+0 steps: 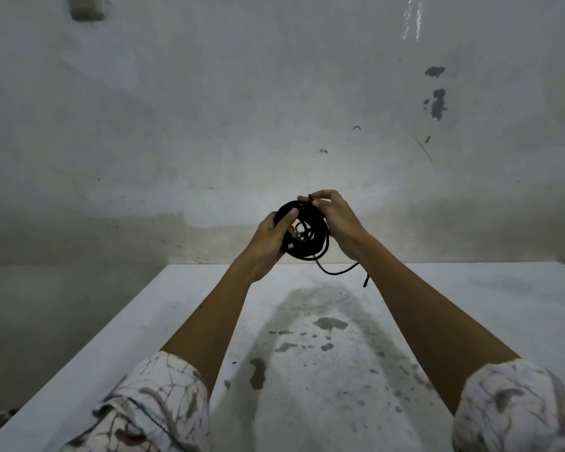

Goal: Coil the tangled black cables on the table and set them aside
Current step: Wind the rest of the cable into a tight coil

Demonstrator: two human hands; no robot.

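Gripping the left rim of the black cable coil [307,233], my left hand [271,236] has its thumb laid over the strands and fingers curled behind; the coil hangs upright in the air between both hands, above the far edge of the white table [486,308]; my right hand [331,220] pinches the top of the loop, seemingly at a cable end, though that spot is too small to be sure; a loose tail [340,272] droops from the coil's bottom toward the right, so my right hand is nearer to gather it.
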